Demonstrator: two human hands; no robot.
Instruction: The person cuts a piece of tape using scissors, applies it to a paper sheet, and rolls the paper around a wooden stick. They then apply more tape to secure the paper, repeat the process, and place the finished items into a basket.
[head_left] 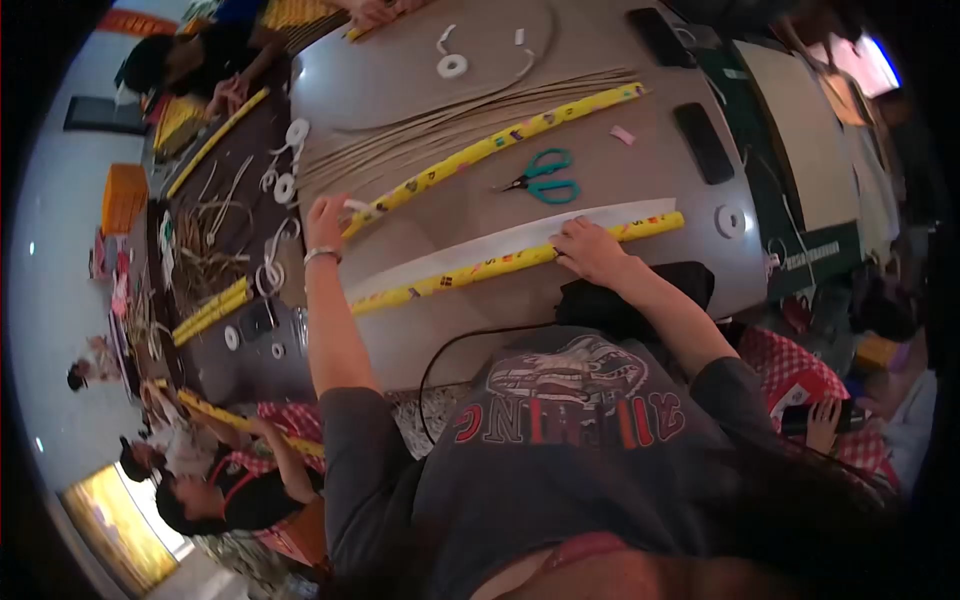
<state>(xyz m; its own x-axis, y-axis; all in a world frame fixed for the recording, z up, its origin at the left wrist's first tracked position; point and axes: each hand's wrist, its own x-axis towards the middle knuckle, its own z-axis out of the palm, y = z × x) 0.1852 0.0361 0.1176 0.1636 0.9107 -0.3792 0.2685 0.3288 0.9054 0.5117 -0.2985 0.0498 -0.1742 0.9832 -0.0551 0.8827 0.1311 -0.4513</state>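
Note:
My left hand (328, 222) is closed at the near-left end of a yellow patterned paper roll (480, 152) that slants across the table. A small white piece (357, 206) shows by its fingertips; the exact grip is partly hidden. My right hand (590, 248), fingers bent, presses on a second yellow patterned sheet (455, 278), partly rolled, with its white underside (450, 248) spread behind it. Between the two rolls lie scissors (545, 178) with teal handles, blades pointing left.
Thin brown strips (430, 125) lie behind the upper roll. Tape rolls (452, 66), (730, 221) and dark phones (703, 143), (660, 38) rest on the table (640, 175). Other people (200, 70) work with yellow rolls at the left, and an orange crate (124, 198) stands beyond.

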